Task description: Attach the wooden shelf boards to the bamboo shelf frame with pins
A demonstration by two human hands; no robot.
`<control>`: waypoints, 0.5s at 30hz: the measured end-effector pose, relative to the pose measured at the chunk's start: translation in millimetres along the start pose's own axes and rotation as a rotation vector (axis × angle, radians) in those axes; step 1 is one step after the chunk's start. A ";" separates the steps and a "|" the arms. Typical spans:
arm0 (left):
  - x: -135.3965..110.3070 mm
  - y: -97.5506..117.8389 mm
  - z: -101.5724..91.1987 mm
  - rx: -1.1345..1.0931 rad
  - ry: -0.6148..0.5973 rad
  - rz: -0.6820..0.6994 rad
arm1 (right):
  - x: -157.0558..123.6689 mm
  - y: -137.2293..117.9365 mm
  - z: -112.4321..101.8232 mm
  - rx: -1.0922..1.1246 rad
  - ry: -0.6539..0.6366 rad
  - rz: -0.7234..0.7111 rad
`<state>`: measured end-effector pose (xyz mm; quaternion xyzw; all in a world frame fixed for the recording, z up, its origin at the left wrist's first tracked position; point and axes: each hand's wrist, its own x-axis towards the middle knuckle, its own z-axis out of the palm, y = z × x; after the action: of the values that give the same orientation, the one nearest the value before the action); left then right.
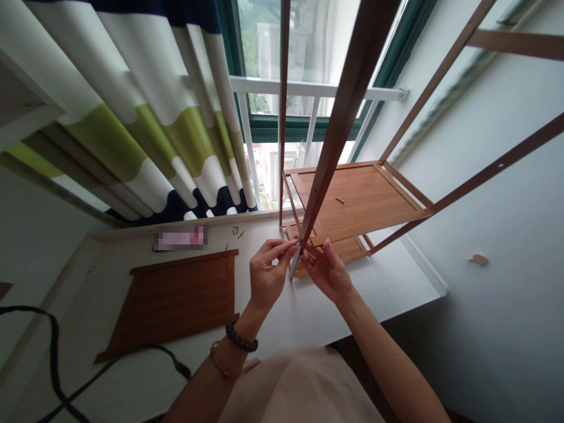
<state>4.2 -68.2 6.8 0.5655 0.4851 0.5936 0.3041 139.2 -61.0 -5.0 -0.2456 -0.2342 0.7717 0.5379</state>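
A brown wooden shelf rack (361,197) stands on a white surface, its near post slanting up past my view. My left hand (269,271) is closed in a pinch at the left side of this post, low down by a shelf corner. What its fingertips hold is too small to make out. On the post's other side, my right hand (329,275) loosely grips the rack at the same corner, fingers curled by the post and thumb raised near the shelf edge. One screw (339,200) lies on the upper visible shelf.
Left of the rack lies a loose wooden panel (176,299). Several small screws (238,232) and a blurred-out flat package (180,238) lie behind it on the white surface (282,326). A black strap (55,346) hangs at lower left. Curtains (176,117) and a railed window stand behind.
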 end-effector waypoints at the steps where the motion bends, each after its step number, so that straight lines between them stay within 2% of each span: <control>1: 0.3 0.3 0.0 0.018 0.009 0.022 | 0.0 0.2 -0.5 0.003 0.000 0.001; 9: 1.9 2.1 -2.3 0.189 0.035 0.188 | -0.4 0.3 -1.8 0.011 -0.019 -0.001; 15: 0.2 4.2 -0.3 0.192 0.039 0.152 | -1.1 0.2 -1.1 -0.008 -0.007 -0.015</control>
<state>4.7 -69.6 10.8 0.6156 0.5013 0.5765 0.1931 140.1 -62.1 -5.8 -0.2436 -0.2411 0.7674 0.5419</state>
